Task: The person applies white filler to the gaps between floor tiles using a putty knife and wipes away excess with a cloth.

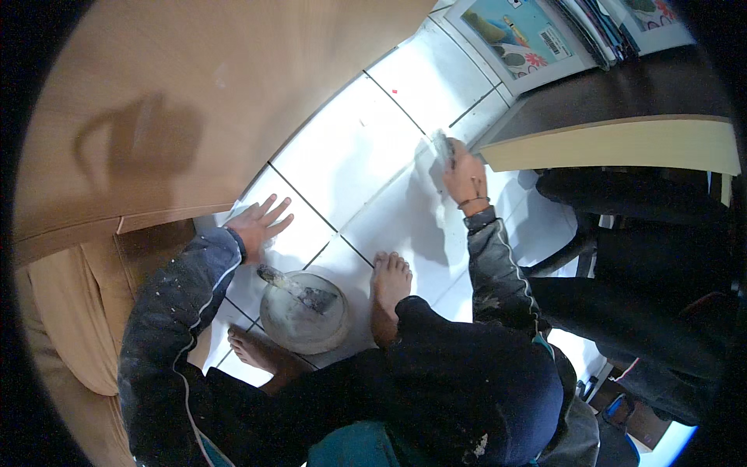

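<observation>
My left hand [262, 225] lies open on the white tiled floor [327, 187], its fingers spread, beside the brown sofa. My right hand [467, 177] is farther forward and to the right, closed around a pale grey, wet-looking rag or sponge [443, 146] that is held at the floor. Part of it is hidden by my fingers. Between my bare feet stands a round, grey-smeared bowl [284, 323]. A tool with a caked handle and a flat, dirty blade, like a putty knife [299, 291], rests across it. Some tile joints are dark lines, others look pale and smeared.
A large brown sofa [233, 93] borders the left and far side. At the right are a dark shelf with a light wooden edge [615, 140], a white-framed picture panel [525, 39] and a black chair [576, 249]. One small red speck [394, 92] lies on a far tile.
</observation>
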Motion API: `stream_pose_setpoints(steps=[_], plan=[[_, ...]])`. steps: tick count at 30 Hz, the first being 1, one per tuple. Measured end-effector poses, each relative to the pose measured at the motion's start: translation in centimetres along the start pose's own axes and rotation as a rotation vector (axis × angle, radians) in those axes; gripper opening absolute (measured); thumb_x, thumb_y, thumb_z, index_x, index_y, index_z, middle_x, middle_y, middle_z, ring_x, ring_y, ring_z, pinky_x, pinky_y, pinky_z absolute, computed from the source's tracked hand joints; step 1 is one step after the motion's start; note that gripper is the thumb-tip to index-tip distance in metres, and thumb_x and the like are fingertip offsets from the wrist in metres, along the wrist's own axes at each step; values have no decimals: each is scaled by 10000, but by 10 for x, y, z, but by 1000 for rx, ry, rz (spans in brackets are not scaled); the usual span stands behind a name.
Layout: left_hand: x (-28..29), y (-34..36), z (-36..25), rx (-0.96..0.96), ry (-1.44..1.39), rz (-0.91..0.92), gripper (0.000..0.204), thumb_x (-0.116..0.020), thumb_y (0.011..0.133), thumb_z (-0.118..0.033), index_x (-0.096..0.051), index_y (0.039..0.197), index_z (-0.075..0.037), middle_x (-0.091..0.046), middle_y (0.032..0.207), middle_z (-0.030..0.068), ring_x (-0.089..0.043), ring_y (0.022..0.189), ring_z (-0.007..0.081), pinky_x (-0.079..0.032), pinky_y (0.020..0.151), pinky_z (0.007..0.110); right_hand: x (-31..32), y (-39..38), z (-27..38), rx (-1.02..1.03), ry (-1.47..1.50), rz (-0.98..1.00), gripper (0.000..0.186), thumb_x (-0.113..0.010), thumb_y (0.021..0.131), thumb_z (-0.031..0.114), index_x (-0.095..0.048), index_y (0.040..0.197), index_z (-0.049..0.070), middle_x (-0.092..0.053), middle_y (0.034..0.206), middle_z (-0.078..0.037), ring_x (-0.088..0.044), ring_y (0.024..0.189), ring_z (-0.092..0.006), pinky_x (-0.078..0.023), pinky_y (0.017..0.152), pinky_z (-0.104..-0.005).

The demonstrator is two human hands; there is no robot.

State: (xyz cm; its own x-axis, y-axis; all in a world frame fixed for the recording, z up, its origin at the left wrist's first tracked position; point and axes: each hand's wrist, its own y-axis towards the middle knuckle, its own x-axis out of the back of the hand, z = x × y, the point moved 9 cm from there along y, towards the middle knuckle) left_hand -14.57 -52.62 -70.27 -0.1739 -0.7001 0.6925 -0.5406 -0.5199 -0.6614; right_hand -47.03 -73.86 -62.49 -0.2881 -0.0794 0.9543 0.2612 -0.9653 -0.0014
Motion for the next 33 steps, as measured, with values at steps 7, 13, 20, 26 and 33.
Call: stream_pose_setpoints(steps=[7,13,20,26,33], plan=[[-5,-1,7,-6,-17,-179,712,-590,893,-285,-268,1510,-133,-78,1612,137,-71,1478,371,-178,1185,514,16,-33,-53,-41,289,-13,444,-639,807,67,-554,1238,1,-687,876,-193,-693,762,-287,-545,662,-388],[55,11,3,-166,-111,-729,254,-597,872,-207,-641,1070,-53,-575,1143,160,-518,1103,353,-399,994,469,-36,-18,-54,-456,1117,19,391,-644,812,28,-562,1192,-12,-651,896,-130,-685,729,-212,-625,562,-343],[79,57,5,75,-300,-1088,308,-638,828,-197,-595,1089,-39,-530,1130,159,-483,1097,354,-361,962,488,5,89,-20,-14,396,-176,295,-640,767,88,-619,1058,42,-669,896,-179,-678,803,-318,-563,694,-406],[84,66,-7,175,-279,-1115,380,-645,833,-282,-588,1124,-44,-471,1230,130,-408,1180,345,-305,1004,497,21,155,-30,113,51,25,126,-644,704,80,-659,829,77,-674,838,-191,-640,823,-398,-517,707,-445],[83,62,-4,184,-271,-1109,395,-643,835,-301,-588,1134,-48,-460,1238,124,-384,1203,341,-288,1025,499,-2,146,-41,2,-169,50,107,-563,791,80,-662,812,46,-653,768,-225,-651,822,-411,-526,747,-463]])
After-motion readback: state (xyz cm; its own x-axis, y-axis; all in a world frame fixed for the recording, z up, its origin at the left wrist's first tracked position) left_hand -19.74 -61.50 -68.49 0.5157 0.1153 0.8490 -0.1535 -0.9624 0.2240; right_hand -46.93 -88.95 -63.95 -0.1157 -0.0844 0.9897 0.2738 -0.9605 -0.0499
